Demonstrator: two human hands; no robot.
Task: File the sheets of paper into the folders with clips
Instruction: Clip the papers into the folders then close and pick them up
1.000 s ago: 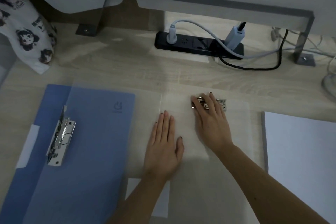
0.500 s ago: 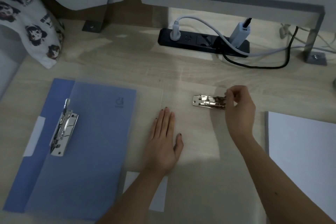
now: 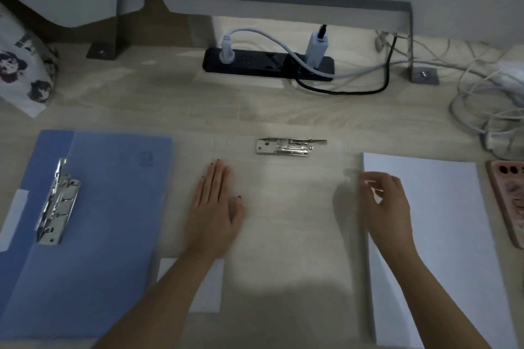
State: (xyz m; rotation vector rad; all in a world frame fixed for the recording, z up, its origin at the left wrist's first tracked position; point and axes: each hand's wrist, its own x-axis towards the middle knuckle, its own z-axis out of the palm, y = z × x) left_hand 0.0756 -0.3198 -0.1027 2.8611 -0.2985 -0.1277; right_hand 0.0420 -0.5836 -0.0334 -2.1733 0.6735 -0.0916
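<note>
The right hand (image 3: 385,201), empty and half-curled, quits the clip (image 3: 286,146) to fetch paper (image 3: 442,221); the left hand (image 3: 215,207) lies flat on the folder (image 3: 297,235).

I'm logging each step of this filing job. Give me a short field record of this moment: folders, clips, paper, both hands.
clear folder: open, at centre
centre clip: at the clear folder's far edge
blue folder: open, at left
left clip: on the blue folder
paper stack: right of the clear folder
left hand: flat on the clear folder, fingers straight
right hand: blurred, over the paper stack's left edge; grip unclear
</note>
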